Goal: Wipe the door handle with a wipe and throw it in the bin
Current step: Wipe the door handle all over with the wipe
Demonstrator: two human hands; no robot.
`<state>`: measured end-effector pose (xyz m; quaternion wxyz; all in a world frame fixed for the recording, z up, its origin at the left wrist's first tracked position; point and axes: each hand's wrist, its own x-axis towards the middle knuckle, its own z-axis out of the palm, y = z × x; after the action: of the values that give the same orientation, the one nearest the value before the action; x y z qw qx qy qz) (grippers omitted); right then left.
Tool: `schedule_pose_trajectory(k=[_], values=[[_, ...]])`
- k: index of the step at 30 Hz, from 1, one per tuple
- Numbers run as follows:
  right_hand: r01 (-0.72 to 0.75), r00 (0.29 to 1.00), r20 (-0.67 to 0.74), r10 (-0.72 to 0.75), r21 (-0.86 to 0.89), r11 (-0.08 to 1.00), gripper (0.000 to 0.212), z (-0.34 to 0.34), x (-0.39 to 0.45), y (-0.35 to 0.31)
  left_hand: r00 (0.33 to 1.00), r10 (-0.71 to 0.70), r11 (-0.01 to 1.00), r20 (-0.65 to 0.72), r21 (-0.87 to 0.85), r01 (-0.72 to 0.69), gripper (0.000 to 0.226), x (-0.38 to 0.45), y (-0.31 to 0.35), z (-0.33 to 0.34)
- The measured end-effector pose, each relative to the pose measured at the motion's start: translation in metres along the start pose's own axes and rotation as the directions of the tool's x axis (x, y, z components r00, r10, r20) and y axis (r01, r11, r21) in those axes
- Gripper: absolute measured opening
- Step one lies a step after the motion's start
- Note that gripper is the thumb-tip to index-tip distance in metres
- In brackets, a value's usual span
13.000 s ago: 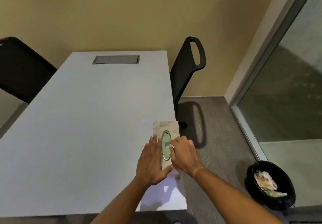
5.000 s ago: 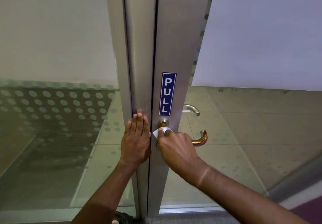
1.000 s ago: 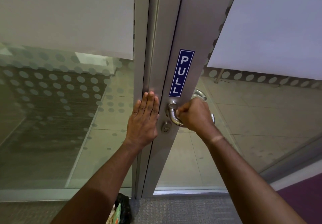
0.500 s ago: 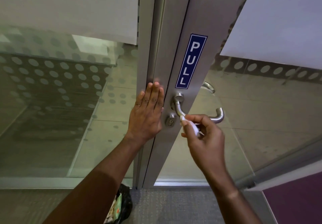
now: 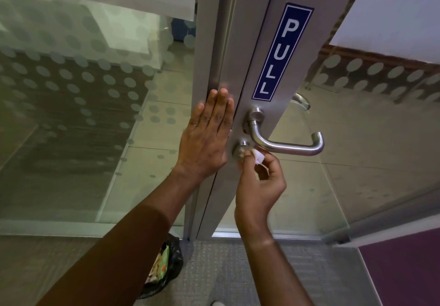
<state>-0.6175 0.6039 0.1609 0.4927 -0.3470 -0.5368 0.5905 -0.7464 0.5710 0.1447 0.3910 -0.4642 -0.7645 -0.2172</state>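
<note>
A silver lever door handle (image 5: 285, 147) sticks out from the metal door stile (image 5: 259, 43), below a blue PULL sign (image 5: 281, 51). Just under it sits a round lock cylinder (image 5: 241, 149). My right hand (image 5: 260, 181) pinches a small crumpled white wipe (image 5: 258, 158) and presses it against the lock cylinder, below the lever. My left hand (image 5: 207, 139) lies flat with its fingers together on the door frame, left of the handle. A black-lined bin (image 5: 164, 270) with litter stands on the floor, partly hidden behind my left forearm.
Glass panels with frosted dots flank the door on both sides. A second handle (image 5: 301, 100) shows through the glass on the far side. Grey carpet (image 5: 273, 270) lies underfoot and a purple surface (image 5: 404, 270) fills the lower right corner.
My right hand has come off the lever and moved down and left, bringing the wipe onto the lock cylinder. My left hand has stayed flat on the frame. The camera has shifted closer.
</note>
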Motion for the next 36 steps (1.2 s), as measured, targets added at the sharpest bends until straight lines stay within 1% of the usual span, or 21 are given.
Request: schedule_pose_trajectory(k=[1, 2, 3, 6, 12, 15, 18, 21, 25, 27, 32, 36], values=[[-0.081, 0.997, -0.013, 0.082, 0.076, 0.994, 0.005, 0.004, 0.002, -0.001, 1.0, 0.003, 1.0, 0.001, -0.003, -0.003, 0.091, 0.0, 0.0, 0.0], [-0.129, 0.991, -0.017, 0.132, 0.133, 0.983, 0.006, 0.007, 0.004, -0.002, 1.0, 0.007, 1.0, 0.002, -0.007, -0.007, 0.088, 0.0, 0.0, 0.0], [-0.146, 0.988, -0.023, 0.151, 0.163, 0.976, 0.009, 0.01, 0.006, -0.003, 1.0, 0.012, 1.0, 0.002, -0.007, -0.012, 0.085, 0.0, 0.0, -0.001], [-0.138, 0.987, -0.049, 0.15, 0.194, 0.971, 0.014, 0.019, 0.012, -0.008, 1.0, 0.017, 1.0, 0.005, -0.007, -0.017, 0.082, 0.0, -0.001, -0.001], [-0.096, 0.988, -0.105, 0.113, 0.146, 0.985, 0.01, 0.028, 0.017, -0.003, 1.0, 0.018, 1.0, -0.005, 0.008, -0.018, 0.085, -0.001, -0.001, -0.001], [-0.102, 0.991, -0.068, 0.112, 0.135, 0.986, 0.012, 0.029, 0.018, -0.002, 1.0, 0.018, 1.0, -0.001, 0.009, -0.018, 0.087, -0.001, -0.002, -0.001], [-0.121, 0.99, -0.054, 0.132, 0.164, 0.979, 0.016, 0.031, 0.021, -0.001, 1.0, 0.015, 1.0, -0.007, 0.007, -0.015, 0.086, 0.0, -0.001, -0.001], [-0.172, 0.984, -0.007, 0.179, 0.25, 0.953, 0.012, 0.032, 0.023, -0.003, 1.0, 0.015, 1.0, -0.011, 0.003, -0.015, 0.085, -0.001, -0.001, 0.0], [-0.28, 0.958, 0.048, 0.283, 0.369, 0.886, 0.016, 0.031, 0.024, -0.006, 1.0, 0.016, 1.0, -0.007, 0.011, -0.016, 0.086, -0.001, -0.001, -0.001], [-0.282, 0.958, 0.062, 0.278, 0.36, 0.89, 0.017, 0.029, 0.025, -0.006, 1.0, 0.022, 1.0, -0.003, 0.015, -0.022, 0.087, -0.001, -0.001, -0.001], [-0.182, 0.983, 0.054, 0.174, 0.241, 0.953, 0.017, 0.022, 0.031, -0.005, 1.0, 0.029, 0.999, -0.003, 0.017, -0.029, 0.094, -0.001, -0.001, -0.002], [-0.182, 0.983, 0.013, 0.184, 0.211, 0.96, 0.018, 0.015, 0.035, -0.003, 1.0, 0.025, 0.999, -0.006, 0.022, -0.025, 0.098, -0.001, -0.001, -0.004]])
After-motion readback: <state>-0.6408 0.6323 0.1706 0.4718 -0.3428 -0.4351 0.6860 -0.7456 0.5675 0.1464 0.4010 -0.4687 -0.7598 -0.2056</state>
